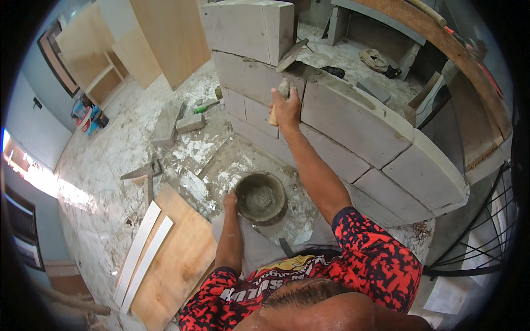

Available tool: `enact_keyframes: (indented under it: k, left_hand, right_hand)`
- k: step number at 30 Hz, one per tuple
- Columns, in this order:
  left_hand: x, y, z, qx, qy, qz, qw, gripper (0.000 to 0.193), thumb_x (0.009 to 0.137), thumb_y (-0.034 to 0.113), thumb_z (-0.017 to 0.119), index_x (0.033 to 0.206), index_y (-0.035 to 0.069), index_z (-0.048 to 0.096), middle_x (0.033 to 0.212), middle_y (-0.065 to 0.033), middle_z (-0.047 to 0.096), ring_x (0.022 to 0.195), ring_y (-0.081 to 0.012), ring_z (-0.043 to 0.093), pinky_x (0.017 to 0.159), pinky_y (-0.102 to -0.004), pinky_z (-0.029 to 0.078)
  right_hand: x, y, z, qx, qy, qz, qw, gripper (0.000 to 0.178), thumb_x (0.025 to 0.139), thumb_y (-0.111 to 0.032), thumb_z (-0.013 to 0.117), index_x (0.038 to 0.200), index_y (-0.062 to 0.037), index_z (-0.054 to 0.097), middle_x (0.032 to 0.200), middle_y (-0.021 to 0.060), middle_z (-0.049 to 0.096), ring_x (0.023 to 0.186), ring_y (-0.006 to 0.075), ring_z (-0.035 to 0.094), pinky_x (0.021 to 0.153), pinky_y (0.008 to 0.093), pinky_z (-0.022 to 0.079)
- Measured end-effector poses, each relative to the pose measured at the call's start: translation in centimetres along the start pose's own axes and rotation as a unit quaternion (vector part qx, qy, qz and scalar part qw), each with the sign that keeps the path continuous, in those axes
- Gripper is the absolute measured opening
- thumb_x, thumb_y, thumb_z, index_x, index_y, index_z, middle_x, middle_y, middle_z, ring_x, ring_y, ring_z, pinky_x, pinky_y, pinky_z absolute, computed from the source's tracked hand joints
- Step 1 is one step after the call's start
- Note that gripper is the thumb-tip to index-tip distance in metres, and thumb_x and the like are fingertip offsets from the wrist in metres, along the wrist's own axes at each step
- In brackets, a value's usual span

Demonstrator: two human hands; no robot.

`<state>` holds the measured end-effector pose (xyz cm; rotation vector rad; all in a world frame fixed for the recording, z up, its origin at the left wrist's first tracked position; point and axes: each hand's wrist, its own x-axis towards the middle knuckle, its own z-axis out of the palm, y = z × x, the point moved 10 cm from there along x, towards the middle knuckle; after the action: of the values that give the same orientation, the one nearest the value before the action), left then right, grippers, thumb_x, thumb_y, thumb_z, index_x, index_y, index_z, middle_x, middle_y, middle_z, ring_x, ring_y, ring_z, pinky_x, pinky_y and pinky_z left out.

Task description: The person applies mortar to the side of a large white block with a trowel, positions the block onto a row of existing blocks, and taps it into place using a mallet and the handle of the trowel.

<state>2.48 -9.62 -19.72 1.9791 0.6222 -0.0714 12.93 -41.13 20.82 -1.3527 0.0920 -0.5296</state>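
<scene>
My right hand (287, 109) is closed around the wooden handle of a trowel (291, 57). Its blade rests at the top of a block wall (337, 110), against the end of the upper block (248, 30). Grey mortar (348, 91) lies along the wall's top edge to the right of the blade. Down by my knees, my left hand (229, 201) grips the left rim of a round dark bucket (280, 188). Wet grey mortar (258, 199) sits inside it.
Left of the bucket lie a plywood sheet (185, 254) with two white strips (144, 259), a handsaw (141, 171), block pieces (190, 123) and a green-handled tool (206, 106). Plywood panels (165, 38) lean at the back. A black wire frame (475, 243) stands at right.
</scene>
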Motion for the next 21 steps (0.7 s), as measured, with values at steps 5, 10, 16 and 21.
enact_keyframes:
  k: [5, 10, 16, 21]
  left_hand:
    - [2.0, -1.6, -0.4, 0.055, 0.014, 0.034, 0.998, 0.06, 0.083, 0.042, 0.046, 0.123, -0.003, 0.047, 0.113, -0.03, 0.055, 0.108, -0.0415, 0.052, 0.091, -0.0424, 0.04]
    - [2.8, -3.9, 1.8, -0.03, 0.007, -0.037, 0.999, 0.06, 0.081, 0.035, 0.051, 0.128, -0.002, 0.044, 0.11, -0.0216, 0.058, 0.099, -0.0301, 0.056, 0.082, -0.0378, 0.044]
    - [4.0, -4.3, 1.7, -0.03, 0.05, 0.029, 0.998, 0.058, 0.081, 0.033, 0.051, 0.125, -0.005, 0.045, 0.104, -0.0211, 0.059, 0.095, -0.0272, 0.057, 0.081, -0.0361, 0.044]
    - [5.9, -6.8, -1.3, 0.014, 0.03, 0.019, 0.999, 0.062, 0.082, 0.04, 0.048, 0.124, -0.005, 0.046, 0.112, -0.0273, 0.055, 0.106, -0.0369, 0.052, 0.09, -0.0403, 0.04]
  right_hand:
    - [0.3, -2.2, 3.5, -0.087, 0.037, -0.14, 0.986, 0.06, 0.076, -0.019, 0.064, 0.124, 0.0088, 0.04, 0.112, 0.0302, 0.052, 0.106, 0.0406, 0.051, 0.091, 0.0404, 0.041]
    - [0.3, -6.2, 3.5, -0.155, 0.058, -0.216, 0.962, 0.059, 0.076, -0.017, 0.062, 0.122, 0.0128, 0.04, 0.113, 0.0314, 0.051, 0.105, 0.0417, 0.052, 0.09, 0.0408, 0.041]
    - [1.8, -11.8, 3.9, -0.22, 0.044, -0.303, 0.926, 0.057, 0.075, -0.015, 0.059, 0.119, 0.0167, 0.04, 0.108, 0.0324, 0.052, 0.101, 0.0435, 0.052, 0.089, 0.0437, 0.042]
    - [1.1, -13.2, 6.0, -0.202, -0.061, -0.182, 0.96, 0.056, 0.075, -0.015, 0.06, 0.12, 0.0136, 0.043, 0.11, 0.0321, 0.053, 0.102, 0.0425, 0.053, 0.088, 0.0421, 0.043]
